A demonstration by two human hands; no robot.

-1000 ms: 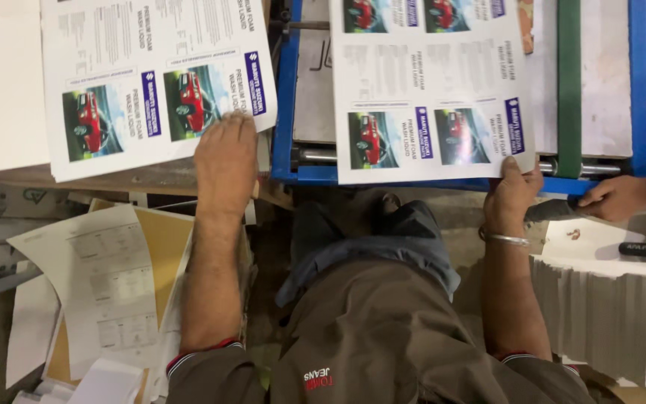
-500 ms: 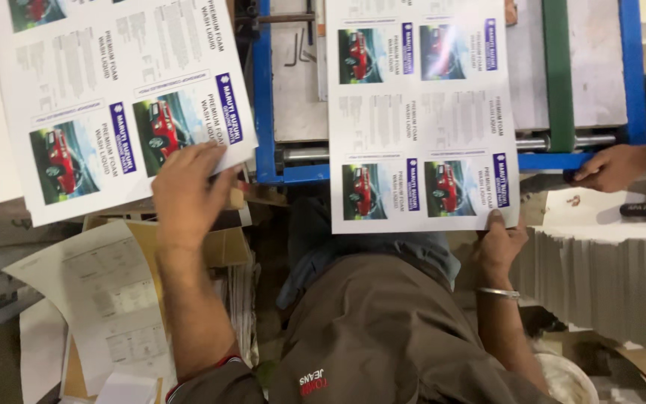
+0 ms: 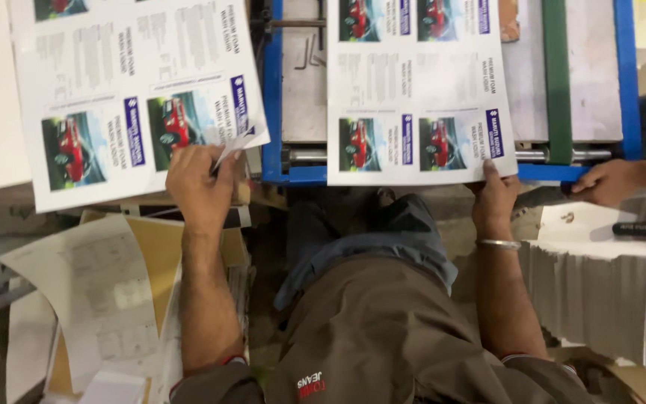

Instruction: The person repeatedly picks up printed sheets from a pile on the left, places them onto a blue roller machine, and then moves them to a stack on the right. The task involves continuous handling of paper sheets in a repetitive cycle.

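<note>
My left hand (image 3: 202, 187) pinches the lifted lower right corner of a white printed sheet (image 3: 132, 90) with red car pictures and blue labels, which tops a stack at the left. My right hand (image 3: 493, 198) grips the near right edge of a second, similar printed sheet (image 3: 420, 82). That sheet lies on the bed of a blue-framed machine (image 3: 272, 90), its near edge hanging over the machine's front rail.
Another person's hand (image 3: 605, 182) rests at the machine's right front corner by a green strip (image 3: 556, 75). A thick pile of sheets (image 3: 588, 292) stands at the right. Loose white and yellow papers (image 3: 99, 299) lie low at the left. My legs fill the middle.
The sheet in my right hand has slid farther toward me over the machine's front rail. My left hand has shifted right and lifted the corner of the left sheet.
</note>
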